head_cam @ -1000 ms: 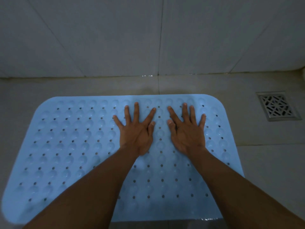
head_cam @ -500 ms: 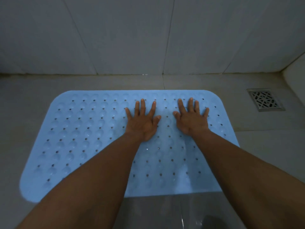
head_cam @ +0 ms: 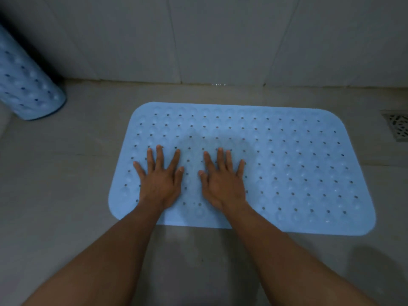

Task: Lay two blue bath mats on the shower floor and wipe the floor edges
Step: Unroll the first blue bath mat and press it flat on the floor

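Observation:
A light blue bath mat point(head_cam: 298, 168) with rows of small holes lies flat on the beige shower floor, its long side parallel to the back wall. My left hand point(head_cam: 160, 180) and my right hand point(head_cam: 224, 182) rest palm down on the mat's left part, fingers spread, holding nothing. A second blue mat point(head_cam: 26, 85), rolled into a tube, stands at the far left against the wall.
A square metal floor drain point(head_cam: 397, 128) sits at the right edge, just beyond the mat. The grey tiled wall point(head_cam: 220, 40) meets the floor behind the mat. Bare floor tile point(head_cam: 55, 184) lies left of the mat and in front of it.
The view has swung left and pulled back, bringing the rolled mat into sight. Both hands have slid from the mat's middle-right to its left part, still pressed flat.

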Available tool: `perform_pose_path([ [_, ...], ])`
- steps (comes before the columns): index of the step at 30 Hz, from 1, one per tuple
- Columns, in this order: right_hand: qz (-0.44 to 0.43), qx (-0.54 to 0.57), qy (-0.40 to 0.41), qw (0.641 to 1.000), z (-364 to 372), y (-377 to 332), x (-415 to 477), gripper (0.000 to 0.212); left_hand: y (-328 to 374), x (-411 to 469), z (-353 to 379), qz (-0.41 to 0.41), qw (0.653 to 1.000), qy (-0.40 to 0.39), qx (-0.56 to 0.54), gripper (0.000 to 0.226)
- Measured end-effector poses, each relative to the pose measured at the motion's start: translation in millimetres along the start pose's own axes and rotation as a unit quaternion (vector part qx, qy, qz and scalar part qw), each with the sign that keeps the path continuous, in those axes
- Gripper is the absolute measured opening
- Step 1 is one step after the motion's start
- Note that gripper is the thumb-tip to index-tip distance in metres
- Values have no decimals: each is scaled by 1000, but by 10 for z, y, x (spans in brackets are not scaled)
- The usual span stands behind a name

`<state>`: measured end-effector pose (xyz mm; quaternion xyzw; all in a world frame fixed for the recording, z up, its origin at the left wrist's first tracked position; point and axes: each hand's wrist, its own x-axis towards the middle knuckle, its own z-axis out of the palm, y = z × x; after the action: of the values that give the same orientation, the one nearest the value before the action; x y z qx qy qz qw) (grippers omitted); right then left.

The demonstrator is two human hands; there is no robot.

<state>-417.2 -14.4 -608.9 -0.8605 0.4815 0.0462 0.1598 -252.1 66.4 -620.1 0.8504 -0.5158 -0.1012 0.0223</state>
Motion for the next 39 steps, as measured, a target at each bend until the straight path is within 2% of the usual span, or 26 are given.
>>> perform_pose_path([
  [6, 36, -4, 48, 998, 218, -198, -41, 62, -238, -54, 49, -8, 1000, -3, 16, 60],
  [16, 46, -33, 62, 997, 202, -220, -46, 64, -238, -56, 35, -5, 1000, 8, 20, 64],
  [25, 16, -19, 62, 998, 221, -160, -61, 66, -223, -43, 34, -7, 1000, -9, 24, 65],
  [28, -13, 17, 12, 1000, 122, -76, -62, 67, -166, -37, 10, -13, 999, -25, 21, 63],
  [30, -38, 56, -10, 998, 37, 49, -98, 67, -28, -98, 26, -24, 999, -7, 24, 62],
  [33, -51, 104, 22, 993, -80, 334, -266, 63, 363, -273, 83, -17, 999, 39, -5, 65],
  [39, 7, 52, 58, 997, -273, 1316, -524, 60, 1390, -287, 201, 42, 998, 31, -32, 65],
])
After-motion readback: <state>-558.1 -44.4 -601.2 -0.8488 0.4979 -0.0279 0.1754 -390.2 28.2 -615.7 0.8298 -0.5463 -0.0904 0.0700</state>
